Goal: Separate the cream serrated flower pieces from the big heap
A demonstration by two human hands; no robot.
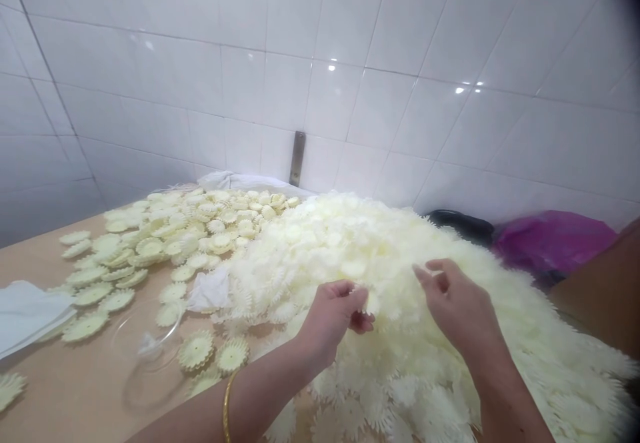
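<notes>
From afar, I see the petal heap (310,249) on the table (65,389), beneath and beyond the left hand (335,313) and right hand (457,303); discs (150,246), then sheets (30,316), lie leftward, a bundle (555,239) beyond the right hand, rightward.

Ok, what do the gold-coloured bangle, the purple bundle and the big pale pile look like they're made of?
Gold-coloured bangle: probably metal, from its yellow shine. Purple bundle: likely thin plastic, creased with a slight sheen. Pale pile: thin toothed pieces that look soft, matte and faintly see-through, so perhaps sheer fabric, though thin foam is possible.
</notes>
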